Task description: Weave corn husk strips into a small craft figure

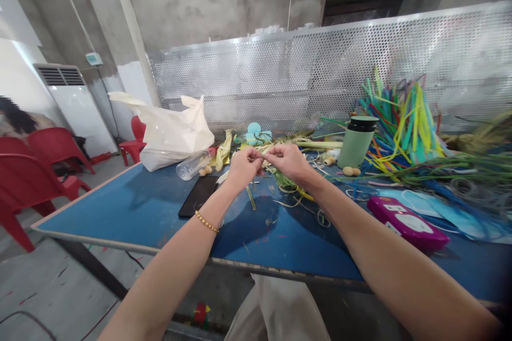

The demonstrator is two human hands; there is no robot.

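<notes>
Over the middle of the blue table [120, 208], my left hand [244, 166] and my right hand [291, 162] meet fingertip to fingertip. Both are closed in a pinch on a thin pale green strip [264, 153], mostly hidden by the fingers. A narrow green stalk [251, 198] shows below my left hand; whether it joins the strip I cannot tell. Beneath my right hand lies a tangle of green strips [285, 181]. A black phone [199, 197] rests left of my left hand, partly beside a clear plastic bottle [196, 164].
A white plastic bag [172, 136] stands at the back left. To the right are a green tumbler [357, 141], a heap of coloured strips [416, 122], a magenta device [406, 222] and blue face masks [444, 210]. Red chairs [36, 186] and a person [18, 117] are at far left.
</notes>
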